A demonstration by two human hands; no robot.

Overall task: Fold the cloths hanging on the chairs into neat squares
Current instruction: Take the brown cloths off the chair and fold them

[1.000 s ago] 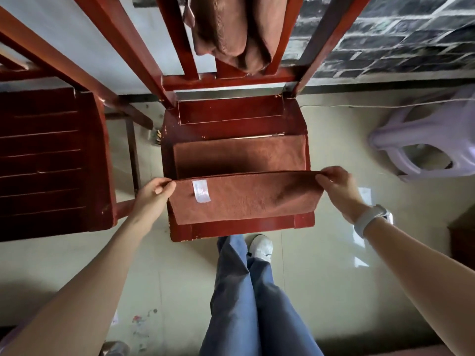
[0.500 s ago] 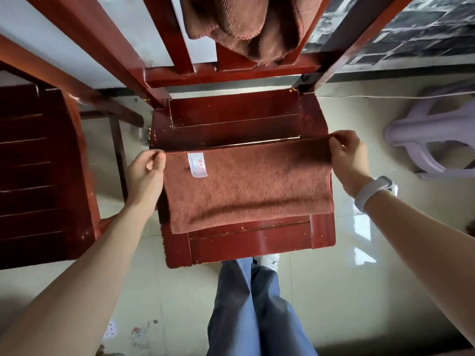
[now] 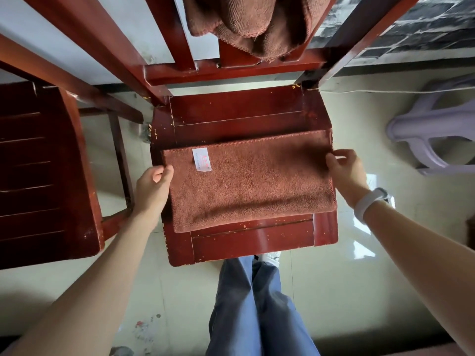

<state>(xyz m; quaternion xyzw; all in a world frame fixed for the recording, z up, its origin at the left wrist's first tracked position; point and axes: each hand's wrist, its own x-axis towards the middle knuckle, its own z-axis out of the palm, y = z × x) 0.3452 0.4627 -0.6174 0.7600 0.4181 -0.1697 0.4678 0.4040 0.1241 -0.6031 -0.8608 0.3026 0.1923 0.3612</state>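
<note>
1. The folded cloth (image 3: 246, 186) on the seat is brown terry, matt and nubbly, with a stitched hem and a small white printed label (image 3: 202, 159) at its 11 o'clock corner.
2. The chair (image 3: 252, 240) is red-lacquered wood, glossy, its paint chipped along the edges.
3. A second brown cloth (image 3: 252, 24), coarser in weave, hangs at 12 o'clock.
4. The stool (image 3: 431, 140) at 3 o'clock is smooth pale plastic.
5. The floor (image 3: 334, 291) is shiny pale tile.
</note>
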